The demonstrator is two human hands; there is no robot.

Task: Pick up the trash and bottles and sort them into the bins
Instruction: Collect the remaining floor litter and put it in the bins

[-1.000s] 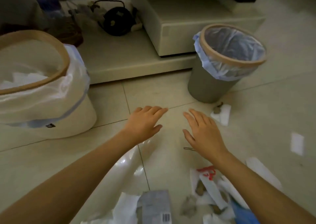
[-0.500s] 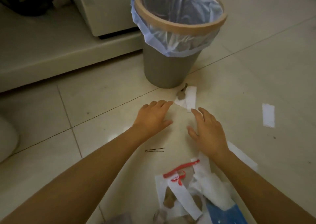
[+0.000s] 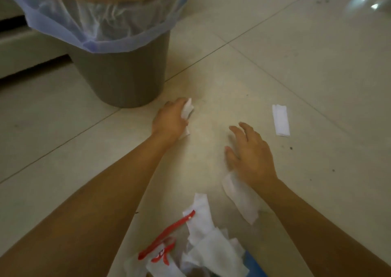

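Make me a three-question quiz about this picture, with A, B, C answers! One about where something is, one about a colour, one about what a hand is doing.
1. Where is the bin?
A. Beyond the left hand
B. Right of the right hand
C. On a chair

2. What colour is the bag lining the bin?
A. Black
B. Pale blue
C. Green

3. What is the left hand doing?
A. Lying flat
B. Pointing up
C. Gripping a white tissue

Answers: 1 A, it stands on the floor just past that hand. 2 B, blue plastic folds over the rim. 3 C, fingers curl round the tissue; the right hand holds nothing.
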